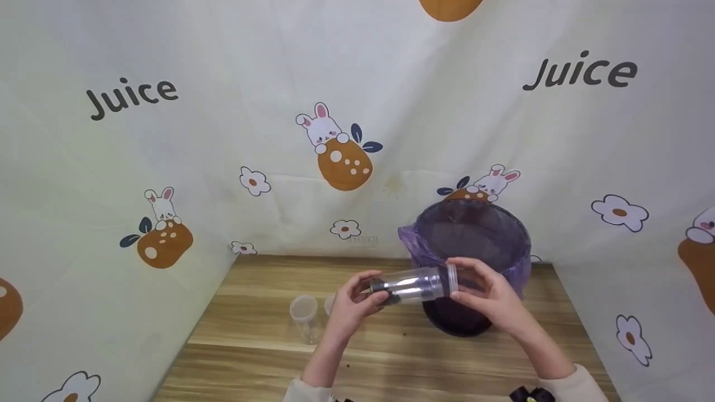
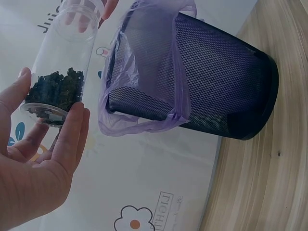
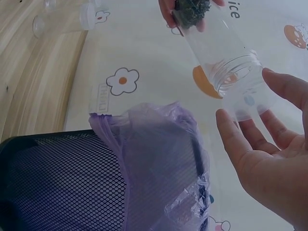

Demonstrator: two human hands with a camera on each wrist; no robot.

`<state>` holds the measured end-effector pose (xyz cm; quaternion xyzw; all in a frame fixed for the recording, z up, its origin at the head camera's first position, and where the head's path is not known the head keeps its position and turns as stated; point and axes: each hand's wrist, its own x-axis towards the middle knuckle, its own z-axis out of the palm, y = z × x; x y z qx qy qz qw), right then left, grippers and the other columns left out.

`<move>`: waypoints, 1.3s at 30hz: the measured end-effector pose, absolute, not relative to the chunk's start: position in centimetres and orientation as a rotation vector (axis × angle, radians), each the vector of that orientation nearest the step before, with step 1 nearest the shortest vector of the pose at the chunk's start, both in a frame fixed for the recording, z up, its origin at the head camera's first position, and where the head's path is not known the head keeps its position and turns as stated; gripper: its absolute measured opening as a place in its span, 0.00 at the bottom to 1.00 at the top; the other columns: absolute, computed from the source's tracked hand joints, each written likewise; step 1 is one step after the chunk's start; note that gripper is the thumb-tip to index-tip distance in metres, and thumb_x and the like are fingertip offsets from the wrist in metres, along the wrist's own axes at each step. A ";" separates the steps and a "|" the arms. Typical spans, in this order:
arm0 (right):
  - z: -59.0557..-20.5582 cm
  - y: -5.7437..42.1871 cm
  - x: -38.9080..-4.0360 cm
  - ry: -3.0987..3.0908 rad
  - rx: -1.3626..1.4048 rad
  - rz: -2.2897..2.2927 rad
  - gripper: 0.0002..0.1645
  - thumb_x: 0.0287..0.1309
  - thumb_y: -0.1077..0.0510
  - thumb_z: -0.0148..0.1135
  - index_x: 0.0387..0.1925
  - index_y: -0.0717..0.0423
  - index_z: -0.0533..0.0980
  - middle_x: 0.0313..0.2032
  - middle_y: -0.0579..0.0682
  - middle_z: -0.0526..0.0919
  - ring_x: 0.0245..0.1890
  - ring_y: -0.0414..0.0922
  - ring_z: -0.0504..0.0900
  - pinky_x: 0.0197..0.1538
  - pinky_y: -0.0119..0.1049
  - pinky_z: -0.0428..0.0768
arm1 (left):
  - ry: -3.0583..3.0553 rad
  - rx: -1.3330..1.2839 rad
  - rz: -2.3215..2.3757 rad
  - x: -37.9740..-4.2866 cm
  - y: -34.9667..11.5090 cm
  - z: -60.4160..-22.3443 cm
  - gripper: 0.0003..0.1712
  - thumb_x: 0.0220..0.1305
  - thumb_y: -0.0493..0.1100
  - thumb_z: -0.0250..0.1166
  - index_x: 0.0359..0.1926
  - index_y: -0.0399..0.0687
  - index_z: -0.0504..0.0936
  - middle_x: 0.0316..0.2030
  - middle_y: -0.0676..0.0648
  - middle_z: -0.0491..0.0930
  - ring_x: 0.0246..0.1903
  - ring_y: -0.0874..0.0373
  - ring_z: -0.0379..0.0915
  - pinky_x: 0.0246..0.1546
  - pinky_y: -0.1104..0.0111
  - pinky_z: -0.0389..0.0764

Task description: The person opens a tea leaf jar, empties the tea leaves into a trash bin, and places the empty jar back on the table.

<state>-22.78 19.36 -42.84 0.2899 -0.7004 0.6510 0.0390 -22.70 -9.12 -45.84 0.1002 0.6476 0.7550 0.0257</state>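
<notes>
My left hand [image 1: 354, 304] grips the bottom end of a clear plastic jar [image 1: 410, 285], which lies nearly level in the air. Dark, crinkled dried leaves [image 2: 57, 89] are gathered at the jar's base. At the other end, my right hand [image 1: 491, 290] pinches a translucent lid [image 1: 452, 280] between thumb and fingers. Screw threads on the jar's neck [image 3: 236, 72] show in the right wrist view, with the lid at the mouth; whether the two still touch, I cannot tell. Just behind and below the jar stands a black mesh bin [image 2: 226, 72] lined with a purple bag [image 2: 180, 91].
A lidded clear jar [image 1: 305, 318] stands on the wooden table [image 1: 251, 357], left of my left hand. A second jar [image 1: 329, 305] is mostly hidden behind that hand. Printed cloth [image 1: 268, 111] hangs at the back and both sides. Small dark specks [image 1: 348, 365] dot the tabletop.
</notes>
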 end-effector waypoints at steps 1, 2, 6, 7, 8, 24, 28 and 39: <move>-42.9 19.4 -22.8 -2.152 0.881 1.993 0.32 0.55 0.73 0.65 0.62 0.76 0.66 0.59 0.43 0.79 0.56 0.33 0.79 0.57 0.29 0.81 | 2.004 0.307 2.332 -22.7 -9.1 -45.8 0.34 0.59 0.39 0.72 0.63 0.32 0.71 0.58 0.30 0.76 0.47 0.52 0.83 0.48 0.59 0.86; -42.9 19.4 -22.8 -2.157 0.873 1.990 0.32 0.55 0.73 0.66 0.62 0.75 0.67 0.59 0.43 0.79 0.56 0.34 0.79 0.57 0.29 0.81 | 2.004 0.301 2.331 -22.7 -9.1 -45.9 0.33 0.59 0.38 0.72 0.63 0.32 0.71 0.58 0.30 0.77 0.47 0.53 0.83 0.47 0.60 0.86; -43.1 19.6 -22.7 -2.174 0.853 1.976 0.33 0.55 0.72 0.66 0.62 0.74 0.67 0.59 0.42 0.78 0.56 0.34 0.79 0.57 0.28 0.81 | 2.008 0.298 2.328 -22.7 -9.1 -45.9 0.33 0.59 0.39 0.72 0.63 0.32 0.71 0.58 0.30 0.76 0.46 0.54 0.83 0.46 0.63 0.87; -43.1 19.7 -22.7 -2.175 0.851 1.977 0.33 0.55 0.72 0.66 0.62 0.74 0.67 0.59 0.42 0.78 0.56 0.34 0.79 0.57 0.29 0.81 | 2.009 0.299 2.329 -22.8 -9.1 -45.9 0.33 0.59 0.39 0.72 0.63 0.31 0.71 0.58 0.30 0.76 0.46 0.54 0.83 0.46 0.63 0.87; -43.1 19.7 -22.7 -2.176 0.849 1.978 0.33 0.55 0.72 0.66 0.62 0.74 0.67 0.59 0.43 0.78 0.56 0.34 0.79 0.57 0.29 0.81 | 2.010 0.300 2.329 -22.8 -9.1 -45.9 0.33 0.59 0.39 0.72 0.63 0.31 0.71 0.58 0.29 0.76 0.46 0.54 0.83 0.46 0.63 0.87; -43.4 20.6 -22.5 -2.187 0.805 1.961 0.32 0.56 0.73 0.65 0.62 0.75 0.67 0.58 0.45 0.80 0.55 0.33 0.80 0.55 0.27 0.82 | 2.013 0.298 2.332 -22.8 -9.1 -45.8 0.33 0.59 0.38 0.72 0.63 0.31 0.71 0.58 0.33 0.78 0.47 0.53 0.84 0.48 0.59 0.86; -43.6 20.8 -22.4 -2.175 0.819 1.974 0.32 0.56 0.74 0.65 0.62 0.76 0.66 0.59 0.43 0.80 0.55 0.33 0.80 0.54 0.27 0.82 | 2.021 0.294 2.333 -22.8 -9.2 -45.8 0.34 0.59 0.39 0.72 0.63 0.32 0.71 0.58 0.33 0.77 0.48 0.53 0.83 0.48 0.60 0.86; -44.4 21.4 -22.2 -2.148 0.870 2.001 0.31 0.56 0.75 0.63 0.61 0.78 0.65 0.59 0.40 0.79 0.56 0.37 0.80 0.51 0.28 0.83 | 1.999 0.301 2.358 -23.1 -9.4 -45.9 0.35 0.60 0.40 0.72 0.63 0.30 0.69 0.53 0.39 0.80 0.46 0.54 0.84 0.48 0.57 0.86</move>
